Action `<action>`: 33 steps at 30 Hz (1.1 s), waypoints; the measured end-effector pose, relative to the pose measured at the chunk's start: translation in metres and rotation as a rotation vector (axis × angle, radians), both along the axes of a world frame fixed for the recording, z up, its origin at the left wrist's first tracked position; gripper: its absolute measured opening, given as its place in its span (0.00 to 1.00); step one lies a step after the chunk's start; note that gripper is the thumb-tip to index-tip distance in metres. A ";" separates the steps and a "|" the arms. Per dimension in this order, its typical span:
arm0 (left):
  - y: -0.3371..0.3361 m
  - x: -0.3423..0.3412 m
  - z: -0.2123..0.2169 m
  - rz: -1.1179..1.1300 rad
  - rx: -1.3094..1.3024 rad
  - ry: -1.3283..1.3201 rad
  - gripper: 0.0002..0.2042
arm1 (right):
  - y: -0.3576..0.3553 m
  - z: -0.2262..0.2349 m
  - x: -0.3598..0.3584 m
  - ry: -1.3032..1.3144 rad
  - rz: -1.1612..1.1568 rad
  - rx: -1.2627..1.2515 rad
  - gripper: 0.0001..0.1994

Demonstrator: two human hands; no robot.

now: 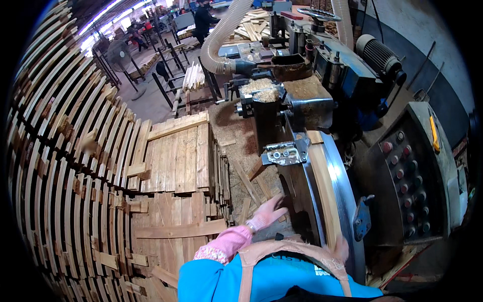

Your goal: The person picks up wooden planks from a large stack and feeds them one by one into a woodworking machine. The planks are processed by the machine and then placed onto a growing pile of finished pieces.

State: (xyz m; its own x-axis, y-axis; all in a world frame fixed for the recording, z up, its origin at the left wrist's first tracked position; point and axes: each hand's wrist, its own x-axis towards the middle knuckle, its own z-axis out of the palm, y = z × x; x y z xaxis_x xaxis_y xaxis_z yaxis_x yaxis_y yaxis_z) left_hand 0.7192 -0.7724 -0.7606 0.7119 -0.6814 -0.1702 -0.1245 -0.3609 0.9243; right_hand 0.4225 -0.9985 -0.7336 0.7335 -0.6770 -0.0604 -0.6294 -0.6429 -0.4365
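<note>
A long wooden board (326, 194) lies along the metal bed (341, 186) of a woodworking machine, its far end under the machine's front parts. At the board's near end is my right hand (341, 250), smeared by motion and partly hidden by my clothing, so its grip does not show. My left hand (269, 212), in a pink fingerless covering, is held out left of the bed with its fingers apart and nothing in them. Under it, loose wood strips (247, 183) lie on the floor. The machine's metal clamp block (287, 152) stands beyond my left hand.
Stacked boards (173, 161) stand on the left, beside a tall wall of layered planks (75, 166). To the right is a control panel (410, 181) with several buttons. A ribbed hose (214, 48) runs to the machine. Sawdust (261, 90) covers its top. Far back, a person (204, 20) stands.
</note>
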 end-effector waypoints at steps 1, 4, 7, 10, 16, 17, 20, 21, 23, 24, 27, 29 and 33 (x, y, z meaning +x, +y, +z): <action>0.015 -0.003 -0.002 0.061 0.070 0.054 0.38 | -0.005 -0.007 -0.029 0.102 0.056 -0.122 0.36; 0.053 -0.018 -0.003 0.204 0.310 0.062 0.34 | -0.016 -0.032 -0.040 0.126 -0.121 -0.135 0.39; 0.079 -0.018 -0.030 0.344 0.338 0.042 0.33 | -0.028 -0.050 0.034 -0.185 -0.152 -0.375 0.35; 0.076 0.008 -0.029 0.447 0.274 -0.144 0.34 | -0.076 -0.109 0.143 -0.547 -0.156 -0.430 0.33; 0.160 0.091 -0.078 0.972 0.453 -0.610 0.36 | -0.099 -0.073 0.258 -0.445 -0.035 -0.322 0.37; 0.192 0.102 -0.099 1.100 0.619 -0.630 0.37 | -0.091 -0.066 0.253 -0.402 -0.010 -0.294 0.37; 0.227 0.066 0.023 1.294 1.103 0.042 0.45 | -0.068 -0.053 0.194 -0.293 -0.019 -0.176 0.38; 0.264 0.062 -0.009 1.367 1.391 0.163 0.47 | -0.059 -0.057 0.160 -0.256 -0.009 -0.193 0.37; 0.306 0.032 -0.048 1.595 1.425 0.251 0.47 | -0.040 -0.022 0.097 -0.044 -0.009 -0.114 0.35; 0.314 0.028 -0.053 1.654 1.376 0.308 0.45 | -0.034 -0.009 0.065 -0.020 -0.012 -0.113 0.34; 0.325 0.026 -0.071 1.748 1.241 0.401 0.41 | -0.030 -0.045 -0.021 -0.020 -0.005 -0.307 0.32; 0.334 0.029 -0.090 1.749 1.171 0.361 0.39 | -0.036 -0.045 -0.024 -0.057 0.050 -0.279 0.32; 0.310 0.025 -0.085 1.748 0.968 0.243 0.34 | -0.050 -0.044 0.051 -0.328 0.129 -0.399 0.32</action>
State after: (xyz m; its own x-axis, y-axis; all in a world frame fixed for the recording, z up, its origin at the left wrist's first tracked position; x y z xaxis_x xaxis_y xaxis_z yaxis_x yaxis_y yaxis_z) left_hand 0.7446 -0.4629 -0.8451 0.2883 0.9437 -0.1620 0.9176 -0.2240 0.3283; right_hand 0.4732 -1.0486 -0.7771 0.7495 -0.5035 0.4298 -0.4056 -0.8624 -0.3029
